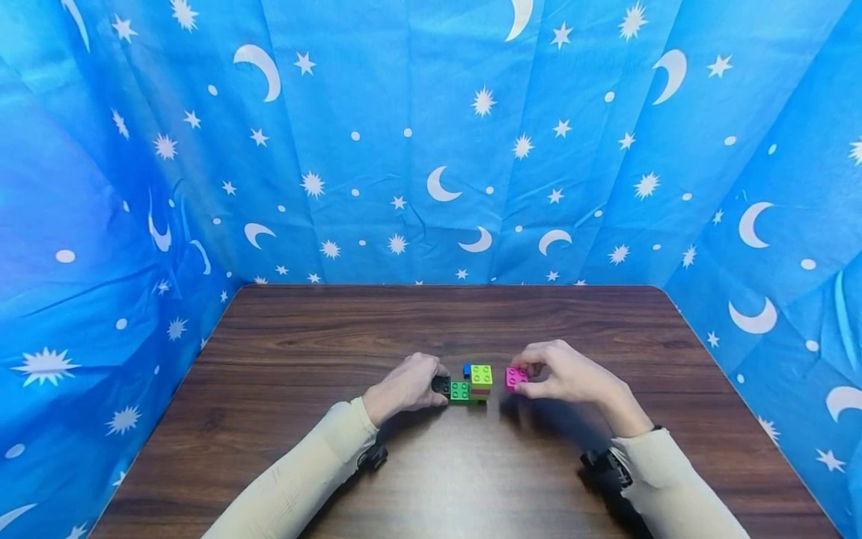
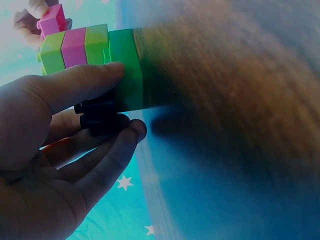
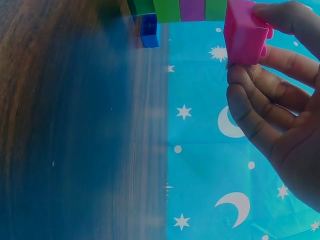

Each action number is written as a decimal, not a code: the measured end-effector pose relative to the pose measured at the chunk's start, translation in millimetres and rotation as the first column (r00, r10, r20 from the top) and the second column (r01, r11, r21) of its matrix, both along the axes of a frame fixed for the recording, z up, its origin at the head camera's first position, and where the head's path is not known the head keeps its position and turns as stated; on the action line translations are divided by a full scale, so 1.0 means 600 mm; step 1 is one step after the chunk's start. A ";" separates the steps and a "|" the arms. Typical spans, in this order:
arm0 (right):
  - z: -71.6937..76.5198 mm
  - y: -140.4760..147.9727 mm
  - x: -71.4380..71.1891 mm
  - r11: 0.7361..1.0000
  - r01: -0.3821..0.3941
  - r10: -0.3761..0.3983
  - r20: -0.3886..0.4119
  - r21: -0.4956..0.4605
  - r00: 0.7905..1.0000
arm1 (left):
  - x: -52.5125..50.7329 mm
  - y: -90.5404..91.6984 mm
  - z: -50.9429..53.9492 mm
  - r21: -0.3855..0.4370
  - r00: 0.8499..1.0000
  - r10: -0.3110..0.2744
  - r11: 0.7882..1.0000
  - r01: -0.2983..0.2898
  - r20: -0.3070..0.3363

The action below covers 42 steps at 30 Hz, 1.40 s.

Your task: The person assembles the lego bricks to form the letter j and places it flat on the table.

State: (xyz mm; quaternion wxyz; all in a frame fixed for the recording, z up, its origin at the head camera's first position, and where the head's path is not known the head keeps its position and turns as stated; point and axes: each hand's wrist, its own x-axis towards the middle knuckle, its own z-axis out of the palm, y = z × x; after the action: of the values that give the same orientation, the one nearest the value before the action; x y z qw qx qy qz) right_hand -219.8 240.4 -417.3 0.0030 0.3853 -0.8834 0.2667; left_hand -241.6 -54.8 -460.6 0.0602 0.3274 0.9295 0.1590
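Note:
Between thumb and fingers, my left hand (image 1: pixel 407 383) holds the black end (image 1: pixel 441 385) of a toy brick build; the left wrist view shows the thumb against its green base (image 2: pixel 127 75). Studs of a green brick (image 1: pixel 460 391) show beside the black part. At the right end rises a stack of lime (image 2: pixel 97 45), pink and lime bricks, topped by a lime brick (image 1: pixel 481 373). My right hand (image 1: pixel 566 374) pinches a separate pink brick (image 3: pixel 245 32) above the table, right of the stack and apart from it in the head view.
A small blue brick (image 3: pixel 150 31) lies on the table behind the build, partly hidden in the head view. The dark wood table (image 1: pixel 323 322) has blue star-and-moon cloth (image 1: pixel 377 209) hanging at its back and sides.

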 end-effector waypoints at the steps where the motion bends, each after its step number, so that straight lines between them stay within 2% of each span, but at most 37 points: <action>1: 0.001 -0.001 0.000 1.000 0.001 -0.001 0.001 0.002 1.000 | 0.000 0.000 0.000 0.002 1.000 0.000 1.000 0.000 0.002; 10: 0.005 -0.011 -0.001 1.000 -0.004 0.005 0.028 -0.008 1.000 | 0.000 0.001 0.001 -0.001 1.000 0.005 1.000 -0.005 -0.005; 22: 0.007 -0.018 -0.002 1.000 0.008 -0.007 0.020 -0.013 1.000 | 0.000 -0.001 0.000 -0.003 1.000 0.005 1.000 -0.005 -0.009; 42: 0.007 -0.036 -0.009 0.999 -0.020 0.020 -0.014 -0.025 1.000 | 0.002 -0.001 0.000 -0.023 1.000 0.007 1.000 -0.007 -0.004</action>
State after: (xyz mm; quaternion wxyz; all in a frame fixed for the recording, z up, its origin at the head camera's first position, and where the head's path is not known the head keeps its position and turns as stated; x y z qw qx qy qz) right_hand -225.2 219.0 -413.0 0.0114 0.3959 -0.8761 0.2751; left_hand -240.4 -55.3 -460.6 0.0618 0.3236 0.9325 0.1478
